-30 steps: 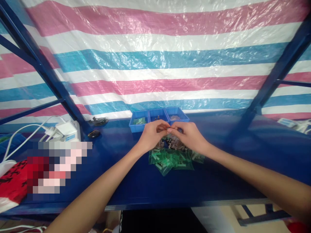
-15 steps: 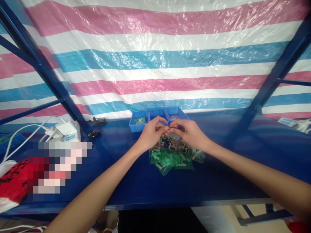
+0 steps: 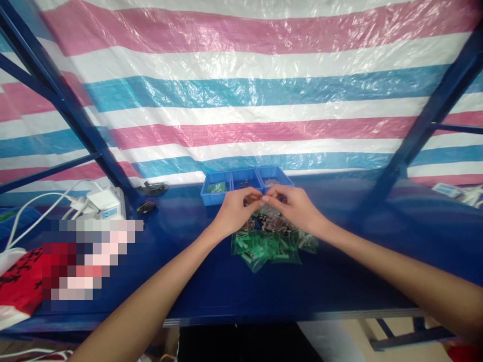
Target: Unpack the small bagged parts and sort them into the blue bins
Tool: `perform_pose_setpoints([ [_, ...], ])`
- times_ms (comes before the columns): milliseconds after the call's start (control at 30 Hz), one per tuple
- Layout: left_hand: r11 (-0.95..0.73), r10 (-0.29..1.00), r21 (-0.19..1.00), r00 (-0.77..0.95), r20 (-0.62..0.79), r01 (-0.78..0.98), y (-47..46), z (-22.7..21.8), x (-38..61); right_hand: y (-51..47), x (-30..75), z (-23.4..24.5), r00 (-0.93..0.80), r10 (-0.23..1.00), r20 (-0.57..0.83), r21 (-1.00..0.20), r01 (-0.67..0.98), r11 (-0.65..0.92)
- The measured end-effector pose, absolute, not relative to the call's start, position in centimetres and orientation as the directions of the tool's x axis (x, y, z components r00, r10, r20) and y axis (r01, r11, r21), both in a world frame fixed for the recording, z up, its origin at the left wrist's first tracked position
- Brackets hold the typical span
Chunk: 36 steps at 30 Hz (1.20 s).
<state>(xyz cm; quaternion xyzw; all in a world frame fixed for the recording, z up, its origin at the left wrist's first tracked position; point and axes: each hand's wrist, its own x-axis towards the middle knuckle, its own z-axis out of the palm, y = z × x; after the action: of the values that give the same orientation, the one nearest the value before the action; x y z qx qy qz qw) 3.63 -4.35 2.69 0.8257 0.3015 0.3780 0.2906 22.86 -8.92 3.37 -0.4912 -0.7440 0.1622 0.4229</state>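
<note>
At the centre of the worktop point(image 3: 339, 271), towards its far side, the left hand point(image 3: 236, 211) and the right hand point(image 3: 294, 208) meet, raised a little above the surface. Each hand is closed into a pinch, thumb against forefinger, and the pinching tips of the two hands touch one another; whether a piece lies between them is too small to tell. Directly under the hands is a heap of small dark parts point(image 3: 269, 221), and just near of it, touching it, lies a loose pile of green packets point(image 3: 269, 249) that spreads to left and right. Just far of the hands stands a blue tray point(image 3: 213, 199) of three compartments set side by side; the left compartment holds a few green pieces, the contents of the other two are unclear. Well to the left, at the far edge, lie a black object point(image 3: 153, 188) and a small dark oval one point(image 3: 146, 207), then a white adapter point(image 3: 103, 200) with white cables point(image 3: 33, 211). A red-and-white cloth point(image 3: 18, 286) lies at the near left. Behind everything hangs a striped tarpaulin point(image 3: 241, 100), pink, white and blue, crossed by blue frame struts point(image 3: 75, 115).
</note>
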Motion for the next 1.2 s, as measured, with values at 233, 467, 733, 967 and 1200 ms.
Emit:
perform_pose_setpoints([
  [233, -0.649, 0.718, 0.688, 0.561, 0.411, 0.326, -4.4, 2.9, 3.6, -8.8, 23.3, 3.7, -0.175, 0.829, 0.531, -0.592, 0.624, 0.511],
  [467, -0.726, 0.650, 0.607, 0.610, 0.452, 0.324, -4.1, 2.6, 3.4, -8.7, 23.3, 3.8, -0.241, 0.841, 0.484, -0.604, 0.604, 0.521],
  [733, -0.756, 0.646, 0.484, 0.618, 0.448, 0.440, -2.3, 2.5, 1.7, -6.1, 21.8, 6.1, -0.551, 0.748, 0.370, -0.242, 0.721, 0.650],
  [967, -0.706, 0.676, 0.347, 0.442, 0.590, 0.617, -1.1, 3.2, -0.1, 2.0, 21.3, 8.4, -0.582, 0.728, 0.362, -0.206, 0.712, 0.672],
  [1200, -0.635, 0.664, 0.304, 0.301, 0.685, 0.710, -0.5, 3.0, -1.0, 8.9, 20.5, 5.8, -0.524, 0.766, 0.374, -0.172, 0.772, 0.612],
])
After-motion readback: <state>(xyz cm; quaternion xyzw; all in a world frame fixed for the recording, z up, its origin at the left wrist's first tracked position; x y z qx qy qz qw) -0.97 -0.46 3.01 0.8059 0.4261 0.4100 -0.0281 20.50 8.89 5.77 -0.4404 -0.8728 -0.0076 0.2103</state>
